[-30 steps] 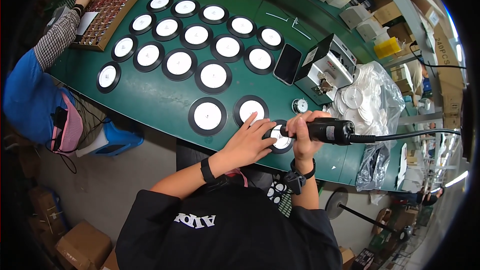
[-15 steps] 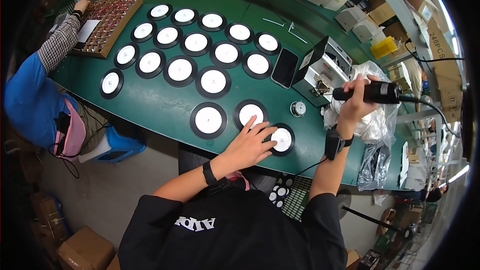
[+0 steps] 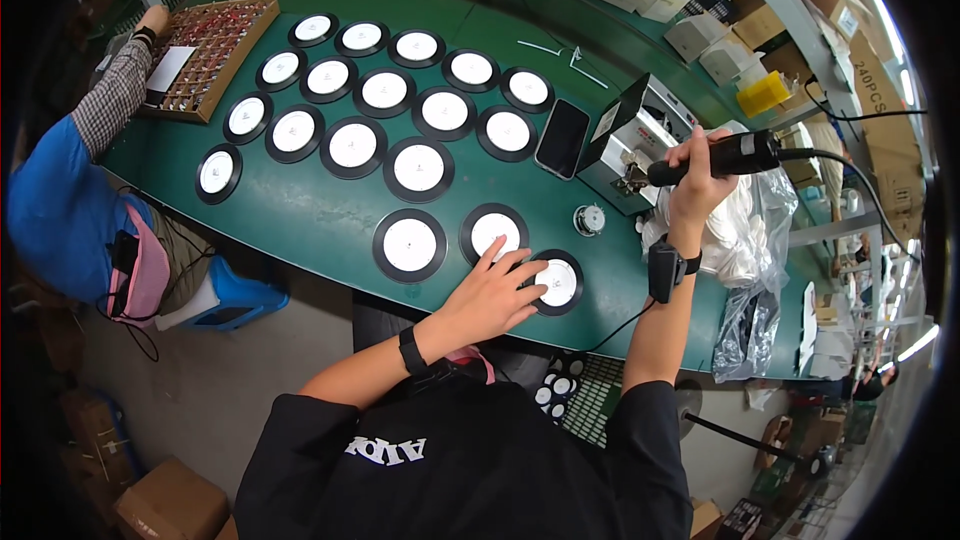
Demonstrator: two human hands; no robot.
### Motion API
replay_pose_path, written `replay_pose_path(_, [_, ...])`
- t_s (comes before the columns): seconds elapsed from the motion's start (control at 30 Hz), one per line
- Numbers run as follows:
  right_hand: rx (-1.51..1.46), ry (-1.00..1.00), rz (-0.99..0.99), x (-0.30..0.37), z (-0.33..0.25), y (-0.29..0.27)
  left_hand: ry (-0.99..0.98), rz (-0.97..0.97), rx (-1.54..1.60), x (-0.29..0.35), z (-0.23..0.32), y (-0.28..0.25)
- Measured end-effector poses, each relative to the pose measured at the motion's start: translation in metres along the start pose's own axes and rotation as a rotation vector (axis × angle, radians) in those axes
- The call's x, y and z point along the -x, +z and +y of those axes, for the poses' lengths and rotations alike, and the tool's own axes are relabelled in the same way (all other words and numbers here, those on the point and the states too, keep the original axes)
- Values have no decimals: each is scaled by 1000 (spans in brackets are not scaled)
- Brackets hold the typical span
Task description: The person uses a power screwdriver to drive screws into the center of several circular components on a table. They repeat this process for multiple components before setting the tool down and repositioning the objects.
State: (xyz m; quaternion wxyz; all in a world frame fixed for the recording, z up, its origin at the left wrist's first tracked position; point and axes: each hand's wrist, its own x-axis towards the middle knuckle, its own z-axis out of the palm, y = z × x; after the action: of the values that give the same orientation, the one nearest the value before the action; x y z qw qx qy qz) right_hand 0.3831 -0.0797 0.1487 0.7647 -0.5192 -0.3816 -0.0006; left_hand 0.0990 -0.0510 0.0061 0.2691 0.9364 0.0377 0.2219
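Observation:
My right hand (image 3: 700,180) is wrapped around a black corded electric screwdriver (image 3: 738,154). The screwdriver's tip end points left, at the front mechanism of a silver and black screw feeder (image 3: 640,148); whether it touches cannot be made out. My left hand (image 3: 490,288) lies with fingers spread over two black-rimmed white discs: the middle disc (image 3: 494,224) under its fingertips and the right disc (image 3: 562,285) under its other fingers. Beside them on the left rests another such disc (image 3: 410,244). A small round metal part (image 3: 589,220) sits between my hands.
Several more black-rimmed discs (image 3: 418,169) stand in rows across the green table (image 3: 300,205). A dark phone (image 3: 563,139) lies by the feeder. Clear plastic bags (image 3: 750,310) are at the right. At the left, a co-worker's hand (image 3: 154,19) is at a partitioned box (image 3: 222,60).
My right hand has carried the screwdriver slightly left and away from me, closer to the feeder's front. My left hand stays on the discs; the whole view has shifted a little.

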Motion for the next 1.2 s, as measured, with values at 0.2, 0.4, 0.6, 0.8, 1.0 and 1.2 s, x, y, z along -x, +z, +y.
replay_pose_path(0.2, [-113,139,-129,78,-40,7,-28,-7,-9,3,-3,-3])
replay_pose_path(0.4, [-170,159,-222,162,-56,-3,-22,-7,17,0,-7,0])
replay_pose_path(0.6, [-161,139,-254,181,-55,-2,-27,4,24,1,-7,1])
replay_pose_path(0.8, [-230,147,-276,186,-48,3,-21,19,27,2,-7,4])
replay_pose_path(1.0, [-167,164,-286,188,-43,5,-10,32,30,2,-7,6])
replay_pose_path(1.2, [-104,144,-307,188,-48,13,-13,11,-1,2,-7,1])
